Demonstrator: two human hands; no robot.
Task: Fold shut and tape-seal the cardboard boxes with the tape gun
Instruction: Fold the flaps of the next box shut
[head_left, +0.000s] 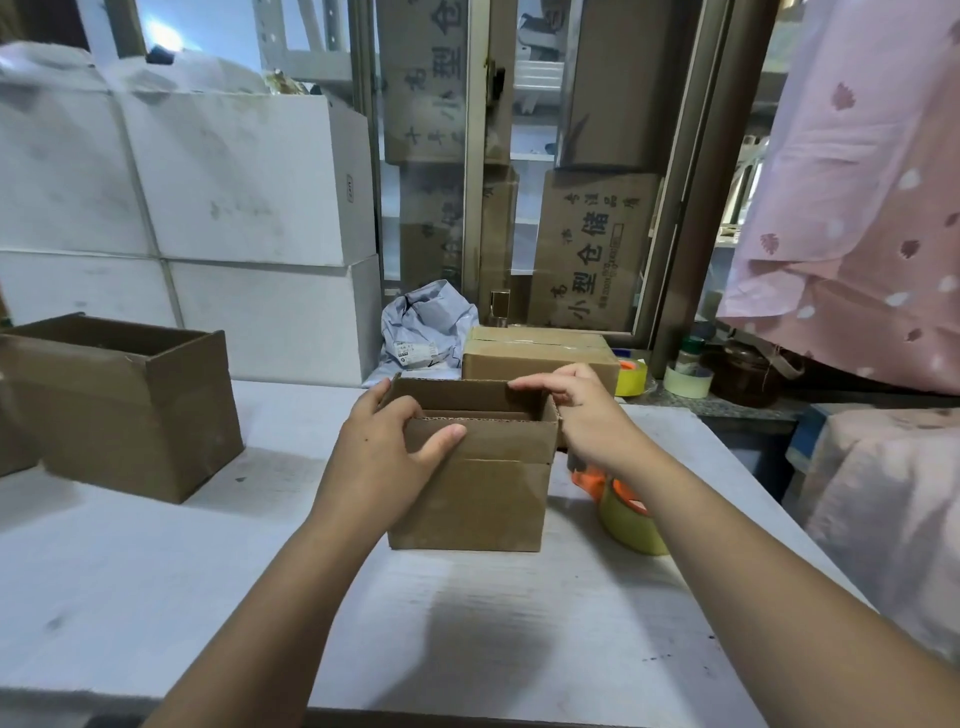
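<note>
Forearms come in from the bottom edge over a white table (467, 623). Small box (472, 499) sits mid-table, top not closed: near flap and far flap stand up, inside visible between them. Left hand (382, 447) grips the box's left end, thumb flat across the outside of the near flap, fingers curled over the left edge. Right hand (582, 410) is draped over the back right corner, index finger laid along the far flap's top edge; thumb hidden, cannot tell whether it clamps or only rests.

Tape gun (628, 512), orange with a yellowish roll, lies on the table just right of the box, partly covered by the right forearm, neither hand touching it.

Sealed box (540, 358) with tape along its top seam sits just behind the small box. Bigger open box (119, 405) is well off to the left. Yellow tape roll (631, 376) is by the sealed box's right end. Crumpled grey mailer bag (426, 327) is behind, white cartons (234, 182) stacked at back left, pink cloth (857, 208) hanging at right.
</note>
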